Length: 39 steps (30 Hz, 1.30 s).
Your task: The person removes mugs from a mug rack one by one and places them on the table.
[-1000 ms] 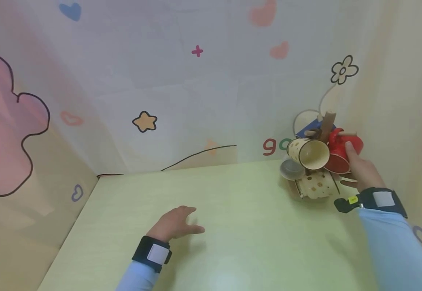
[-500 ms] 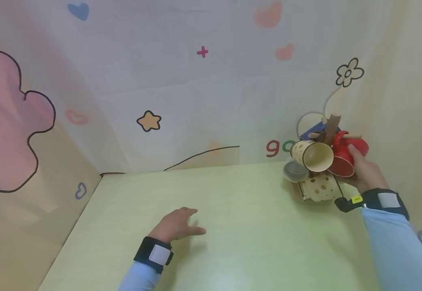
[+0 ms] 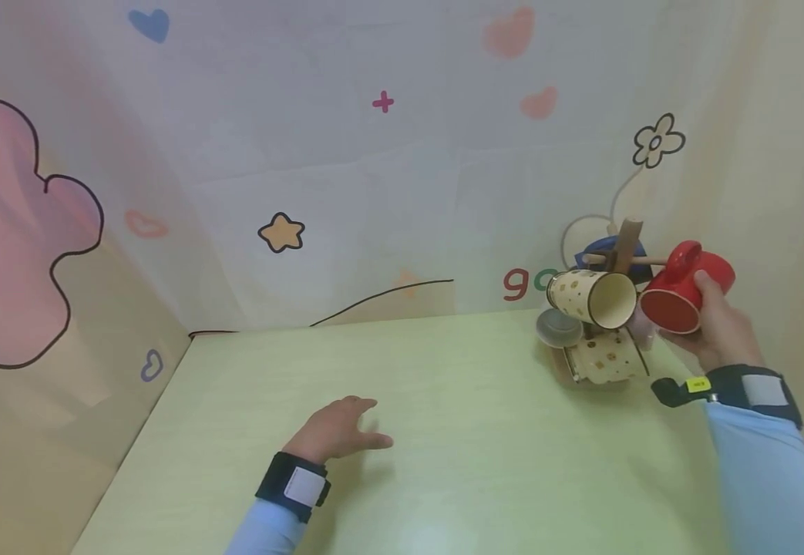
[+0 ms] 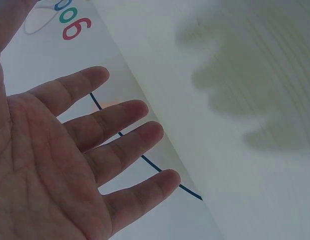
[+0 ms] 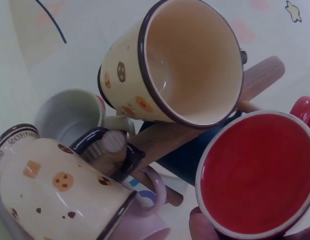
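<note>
My right hand (image 3: 724, 327) grips a red mug (image 3: 717, 271) by its body at the right of the head view. The mug lies tilted, its handle beside the tip of a peg on the wooden mug tree (image 3: 627, 240); whether they touch I cannot tell. In the right wrist view, the red mug's inside (image 5: 255, 175) faces the camera, and a fingertip (image 5: 201, 227) shows below its rim. My left hand (image 3: 335, 430) hovers above the table with fingers spread, holding nothing; the left wrist view shows its bare palm (image 4: 49, 165).
Other mugs hang on the tree: a cream patterned one (image 3: 573, 294), another cream one (image 3: 603, 356) below, a pale grey one (image 3: 558, 327), a blue one (image 3: 640, 248) and a pink one (image 5: 139, 226). The table (image 3: 443, 432) meets a printed cloth backdrop (image 3: 374, 177).
My right hand has taken hold of the red mug and moved it right, away from the cream mug and along the peg. My left hand stays about where it was.
</note>
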### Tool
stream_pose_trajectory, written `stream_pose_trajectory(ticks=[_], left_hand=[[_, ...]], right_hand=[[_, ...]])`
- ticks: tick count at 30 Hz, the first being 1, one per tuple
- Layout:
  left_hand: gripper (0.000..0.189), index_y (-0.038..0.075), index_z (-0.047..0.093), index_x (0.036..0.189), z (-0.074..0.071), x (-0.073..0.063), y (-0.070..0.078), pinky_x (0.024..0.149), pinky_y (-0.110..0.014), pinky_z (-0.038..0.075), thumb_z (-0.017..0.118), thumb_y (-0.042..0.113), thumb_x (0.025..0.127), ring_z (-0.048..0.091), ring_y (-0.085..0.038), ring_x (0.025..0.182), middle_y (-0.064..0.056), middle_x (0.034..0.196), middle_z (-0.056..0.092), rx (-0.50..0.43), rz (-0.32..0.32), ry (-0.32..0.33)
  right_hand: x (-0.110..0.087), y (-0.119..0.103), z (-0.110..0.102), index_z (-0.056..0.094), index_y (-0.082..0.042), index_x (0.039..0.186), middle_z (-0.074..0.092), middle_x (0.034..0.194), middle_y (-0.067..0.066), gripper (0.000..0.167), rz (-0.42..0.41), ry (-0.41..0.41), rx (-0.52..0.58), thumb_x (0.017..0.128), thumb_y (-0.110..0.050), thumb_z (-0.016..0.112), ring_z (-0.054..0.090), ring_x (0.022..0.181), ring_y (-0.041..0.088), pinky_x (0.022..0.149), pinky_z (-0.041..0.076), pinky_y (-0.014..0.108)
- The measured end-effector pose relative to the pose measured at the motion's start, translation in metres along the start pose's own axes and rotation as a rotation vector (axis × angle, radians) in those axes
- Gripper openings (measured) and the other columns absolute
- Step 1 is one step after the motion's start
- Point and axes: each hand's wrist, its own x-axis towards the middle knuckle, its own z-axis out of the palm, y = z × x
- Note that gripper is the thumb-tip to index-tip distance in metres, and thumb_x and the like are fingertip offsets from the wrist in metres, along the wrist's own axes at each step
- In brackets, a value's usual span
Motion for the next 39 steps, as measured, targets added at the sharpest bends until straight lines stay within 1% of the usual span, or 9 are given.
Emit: stream_pose_trajectory(ticks=[4, 8, 13, 18, 20, 23, 26, 33, 39], left_hand=[[0.077, 0.006, 0.055, 0.139, 0.000, -0.001, -0.001, 0.104, -0.055, 0.039, 0.075, 0.052, 0.082, 0.047, -0.038, 0.131, -0.020, 0.141, 0.052, -0.001, -0.006, 0.001], [0.077, 0.005, 0.055, 0.139, 0.000, -0.001, -0.002, 0.104, -0.055, 0.039, 0.075, 0.052, 0.082, 0.047, -0.038, 0.131, -0.019, 0.141, 0.052, -0.001, -0.006, 0.001], [0.077, 0.005, 0.055, 0.139, 0.001, -0.001, -0.003, 0.104, -0.055, 0.039, 0.075, 0.052, 0.082, 0.047, -0.038, 0.131, -0.019, 0.141, 0.052, 0.001, -0.007, 0.003], [0.077, 0.006, 0.054, 0.140, 0.002, -0.001, -0.003, 0.104, -0.054, 0.039, 0.075, 0.053, 0.082, 0.047, -0.037, 0.132, -0.019, 0.142, 0.052, -0.004, -0.003, 0.004], [0.077, 0.006, 0.054, 0.140, 0.002, 0.000, -0.003, 0.104, -0.054, 0.039, 0.075, 0.053, 0.082, 0.047, -0.037, 0.132, -0.019, 0.142, 0.052, -0.007, 0.003, 0.004], [0.077, 0.006, 0.054, 0.140, 0.001, 0.000, -0.003, 0.104, -0.054, 0.039, 0.075, 0.053, 0.082, 0.047, -0.037, 0.131, -0.019, 0.141, 0.052, -0.004, 0.006, 0.005], [0.077, 0.006, 0.054, 0.140, 0.001, -0.001, -0.002, 0.104, -0.054, 0.039, 0.075, 0.053, 0.082, 0.048, -0.037, 0.131, -0.018, 0.141, 0.052, 0.000, 0.004, 0.008], [0.078, 0.007, 0.053, 0.141, -0.001, -0.001, -0.001, 0.104, -0.054, 0.039, 0.074, 0.053, 0.082, 0.047, -0.037, 0.132, -0.019, 0.142, 0.051, -0.003, 0.003, 0.011], [0.079, 0.007, 0.053, 0.142, -0.004, -0.002, 0.002, 0.104, -0.054, 0.039, 0.075, 0.054, 0.082, 0.046, -0.038, 0.132, -0.018, 0.143, 0.050, 0.003, -0.001, 0.017]], right_hand=[[-0.006, -0.001, -0.001, -0.005, -0.034, 0.158, 0.017, 0.160, -0.005, 0.102, -0.039, 0.014, -0.024, 0.087, -0.064, 0.061, 0.043, 0.100, 0.016, 0.064, 0.057, 0.027], [-0.014, -0.002, -0.002, -0.004, -0.035, 0.158, 0.018, 0.159, -0.006, 0.099, -0.064, 0.004, -0.001, 0.089, -0.062, 0.062, 0.042, 0.101, 0.016, 0.062, 0.057, 0.026], [-0.026, -0.003, -0.001, -0.002, -0.033, 0.159, 0.020, 0.159, -0.005, 0.100, -0.099, 0.019, -0.032, 0.088, -0.063, 0.061, 0.044, 0.099, 0.015, 0.060, 0.055, 0.022], [-0.037, -0.005, 0.007, 0.007, -0.032, 0.159, 0.023, 0.162, -0.007, 0.094, -0.159, 0.067, -0.050, 0.089, -0.062, 0.061, 0.044, 0.113, 0.018, 0.059, 0.054, 0.019], [-0.043, -0.008, 0.013, 0.011, -0.032, 0.159, 0.023, 0.162, -0.008, 0.090, -0.191, 0.072, -0.040, 0.090, -0.058, 0.062, 0.041, 0.123, 0.022, 0.059, 0.053, 0.018], [-0.052, -0.012, 0.022, 0.014, -0.032, 0.159, 0.024, 0.162, -0.008, 0.089, -0.217, 0.070, -0.058, 0.090, -0.058, 0.063, 0.039, 0.127, 0.023, 0.060, 0.052, 0.016], [-0.063, -0.015, 0.032, 0.017, -0.032, 0.159, 0.024, 0.162, -0.009, 0.088, -0.233, 0.062, -0.093, 0.089, -0.060, 0.063, 0.037, 0.131, 0.025, 0.069, 0.053, 0.018], [-0.081, -0.017, 0.059, 0.019, -0.029, 0.159, 0.026, 0.161, -0.003, 0.088, -0.274, 0.026, -0.172, 0.089, -0.062, 0.060, 0.046, 0.116, 0.017, 0.089, 0.047, 0.022], [-0.093, -0.007, 0.088, 0.018, -0.017, 0.159, 0.030, 0.159, 0.010, 0.086, -0.378, 0.009, -0.359, 0.093, -0.065, 0.048, 0.039, 0.132, 0.035, 0.102, 0.042, 0.039]])
